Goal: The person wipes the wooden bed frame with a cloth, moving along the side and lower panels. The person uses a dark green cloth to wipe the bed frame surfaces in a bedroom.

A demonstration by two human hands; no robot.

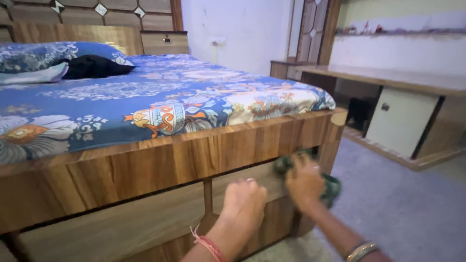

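Against the wooden bed frame, right hand presses green cloth

Both arms are bare. The left hand has a ring and a red wrist thread — the right hand has a ring and metal bangles.
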